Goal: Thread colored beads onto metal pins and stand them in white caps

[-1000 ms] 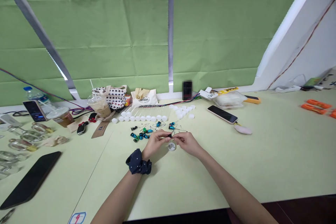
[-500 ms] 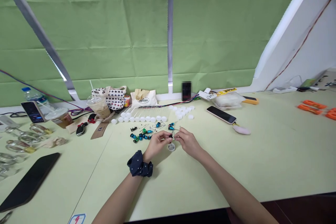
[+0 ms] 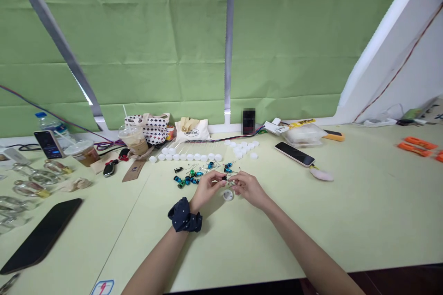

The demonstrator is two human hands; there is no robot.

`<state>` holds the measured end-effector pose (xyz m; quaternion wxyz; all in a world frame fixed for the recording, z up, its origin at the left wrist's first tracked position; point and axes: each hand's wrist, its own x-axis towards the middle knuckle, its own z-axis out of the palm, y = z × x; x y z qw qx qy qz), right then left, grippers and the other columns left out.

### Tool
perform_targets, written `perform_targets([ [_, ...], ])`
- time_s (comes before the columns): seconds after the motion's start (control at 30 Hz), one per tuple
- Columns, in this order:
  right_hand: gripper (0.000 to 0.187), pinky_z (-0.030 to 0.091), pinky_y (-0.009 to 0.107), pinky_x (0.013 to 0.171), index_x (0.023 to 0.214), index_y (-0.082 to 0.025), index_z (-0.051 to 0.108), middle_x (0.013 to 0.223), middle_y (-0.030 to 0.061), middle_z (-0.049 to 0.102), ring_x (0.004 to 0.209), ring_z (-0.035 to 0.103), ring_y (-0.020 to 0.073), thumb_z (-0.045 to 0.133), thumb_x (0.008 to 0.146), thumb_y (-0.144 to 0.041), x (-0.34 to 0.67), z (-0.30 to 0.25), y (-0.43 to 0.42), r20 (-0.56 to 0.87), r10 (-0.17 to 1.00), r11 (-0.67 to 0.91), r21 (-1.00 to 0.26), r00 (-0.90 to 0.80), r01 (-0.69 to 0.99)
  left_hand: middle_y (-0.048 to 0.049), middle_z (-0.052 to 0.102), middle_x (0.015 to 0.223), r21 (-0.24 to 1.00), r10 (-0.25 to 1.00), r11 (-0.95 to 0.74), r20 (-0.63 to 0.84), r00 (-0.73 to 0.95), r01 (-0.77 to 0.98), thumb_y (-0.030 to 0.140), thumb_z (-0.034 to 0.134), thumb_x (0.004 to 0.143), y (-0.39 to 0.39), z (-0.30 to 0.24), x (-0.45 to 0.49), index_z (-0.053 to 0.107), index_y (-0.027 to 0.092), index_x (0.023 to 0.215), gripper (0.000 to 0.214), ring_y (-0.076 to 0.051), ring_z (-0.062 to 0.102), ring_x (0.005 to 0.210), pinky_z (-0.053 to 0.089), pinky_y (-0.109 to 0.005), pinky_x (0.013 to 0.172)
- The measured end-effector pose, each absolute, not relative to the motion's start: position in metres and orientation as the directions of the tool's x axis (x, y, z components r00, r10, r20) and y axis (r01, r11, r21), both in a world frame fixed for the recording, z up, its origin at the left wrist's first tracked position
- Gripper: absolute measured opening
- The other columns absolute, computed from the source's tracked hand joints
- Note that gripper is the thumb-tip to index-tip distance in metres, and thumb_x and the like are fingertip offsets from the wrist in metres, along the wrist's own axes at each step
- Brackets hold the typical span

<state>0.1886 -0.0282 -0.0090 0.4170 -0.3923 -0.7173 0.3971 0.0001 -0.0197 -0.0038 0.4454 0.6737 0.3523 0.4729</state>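
Note:
My left hand (image 3: 209, 186) is closed in a pinch on a small black part (image 3: 224, 178) above the table. Facing it, my right hand (image 3: 251, 189) pinches a thin wire-like metal piece (image 3: 233, 173) right beside that part; its exact kind is too small to make out. Just below the fingers, a small round white cup (image 3: 228, 195) lies on the table, its open side up. Beyond my left hand are scattered small blue, green and black parts (image 3: 187, 179) with thin metal wires.
Rows of white caps (image 3: 197, 157) with clear tubes lie behind the parts, and more loose white caps (image 3: 238, 153) are beside them. A phone (image 3: 295, 154) rests to the right. Iced drink cups (image 3: 135, 140), glass bottles (image 3: 31, 189) and a black tablet-like slab (image 3: 41, 235) occupy the left.
Both hands stay together, with the black part raised slightly away from the white cup. My right fingers have shifted a little. The whole view has moved slightly.

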Motion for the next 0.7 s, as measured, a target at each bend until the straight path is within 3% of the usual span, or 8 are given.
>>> perform_targets([
  [0.17, 0.024, 0.052, 0.029, 0.049, 0.086, -0.018, 0.056, 0.07, -0.0026, 0.048, 0.051, 0.058, 0.0123, 0.063, 0.073, -0.037, 0.1889, -0.0123, -0.0266, 0.168, 0.913, 0.211, -0.974, -0.371, 0.078, -0.0081, 0.062, 0.09, 0.928, 0.877, -0.369, 0.331, 0.348, 0.049, 0.035, 0.064, 0.076, -0.0222, 0.0013, 0.0002, 0.065, 0.015, 0.093, 0.027, -0.018, 0.058, 0.086, 0.047, -0.031, 0.077],
  [0.3, 0.015, 0.05, 0.027, 0.048, 0.078, -0.017, 0.056, 0.076, -0.0008, 0.044, 0.051, 0.056, 0.0101, 0.058, 0.078, -0.032, 0.1881, -0.0137, -0.0279, 0.292, 0.91, 0.357, -0.913, -0.294, 0.197, -0.0066, 0.063, 0.083, 0.955, 0.895, -0.296, 0.275, 0.35, 0.006, 0.037, 0.065, 0.075, -0.0233, 0.0028, 0.0012, 0.064, 0.014, 0.093, 0.029, -0.017, 0.06, 0.078, 0.048, -0.031, 0.073],
  [0.43, 0.013, 0.047, 0.026, 0.052, 0.083, -0.019, 0.058, 0.081, 0.0032, 0.045, 0.057, 0.052, 0.0107, 0.046, 0.086, -0.023, 0.1849, -0.015, -0.0308, 0.448, 0.84, 0.541, -0.738, -0.306, 0.404, -0.0055, 0.063, 0.075, 0.975, 0.916, -0.215, 0.22, 0.335, -0.053, 0.039, 0.066, 0.073, -0.0227, -0.0004, 0.0028, 0.063, 0.013, 0.091, 0.032, -0.017, 0.061, 0.07, 0.05, -0.032, 0.069],
  [0.53, 0.018, 0.044, 0.026, 0.053, 0.086, -0.019, 0.06, 0.084, 0.0052, 0.048, 0.054, 0.049, 0.011, 0.043, 0.088, -0.024, 0.1822, -0.0146, -0.0312, 0.47, 0.819, 0.574, -0.674, -0.331, 0.464, -0.0052, 0.062, 0.075, 0.974, 0.923, -0.221, 0.223, 0.313, -0.042, 0.038, 0.066, 0.073, -0.0214, -0.0028, 0.0024, 0.063, 0.013, 0.092, 0.032, -0.017, 0.061, 0.072, 0.05, -0.032, 0.071],
  [0.7, 0.028, 0.042, 0.027, 0.055, 0.089, -0.02, 0.066, 0.079, 0.0047, 0.053, 0.051, 0.048, 0.011, 0.04, 0.09, -0.03, 0.1832, -0.0127, -0.0282, 0.447, 0.831, 0.556, -0.698, -0.332, 0.452, -0.0063, 0.061, 0.082, 0.953, 0.913, -0.303, 0.283, 0.296, 0.022, 0.035, 0.067, 0.073, -0.0217, -0.0029, 0.0019, 0.065, 0.014, 0.09, 0.027, -0.017, 0.058, 0.079, 0.049, -0.031, 0.073],
])
